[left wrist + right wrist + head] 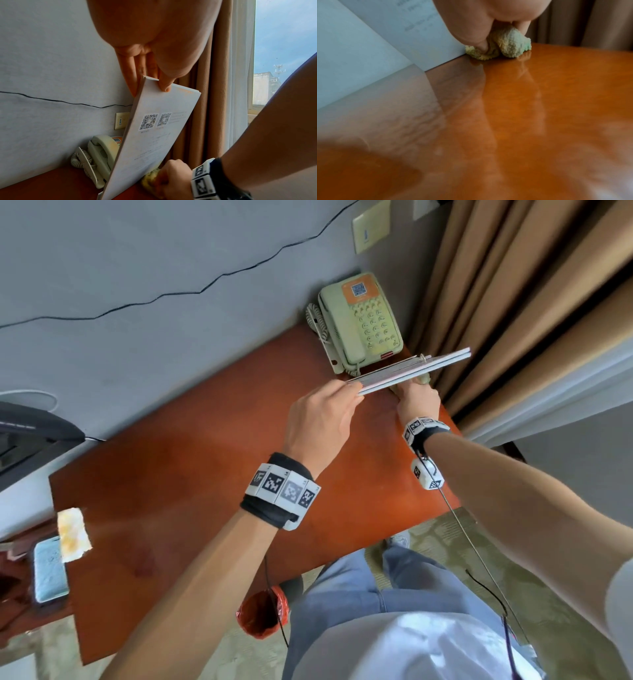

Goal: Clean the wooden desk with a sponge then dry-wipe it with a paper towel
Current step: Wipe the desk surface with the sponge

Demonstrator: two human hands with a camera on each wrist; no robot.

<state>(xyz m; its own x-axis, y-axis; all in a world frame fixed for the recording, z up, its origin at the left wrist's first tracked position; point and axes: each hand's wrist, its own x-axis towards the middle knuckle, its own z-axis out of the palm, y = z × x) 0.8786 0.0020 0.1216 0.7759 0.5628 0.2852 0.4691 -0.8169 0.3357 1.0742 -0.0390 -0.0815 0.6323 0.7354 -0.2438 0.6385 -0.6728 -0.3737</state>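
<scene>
From above, the left hand (322, 419) pinches the edge of some white cards (411, 369) tipped up on the counter (191, 474), and the right hand (418, 400) reaches under them, with a stained paper towel (73, 534) far off at the counter's other end. The left wrist view shows thumb and fingers (130, 75) squeezing the cards' top corner beside the phone (101, 152). The right wrist view shows fingers curled round a yellow sponge (503, 46), pushed down on the counter against the cards.

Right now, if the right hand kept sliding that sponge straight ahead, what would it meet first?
Probably the tan curtain past the desk edge; right hand and sponge are near it. Depth is unclear.
</scene>
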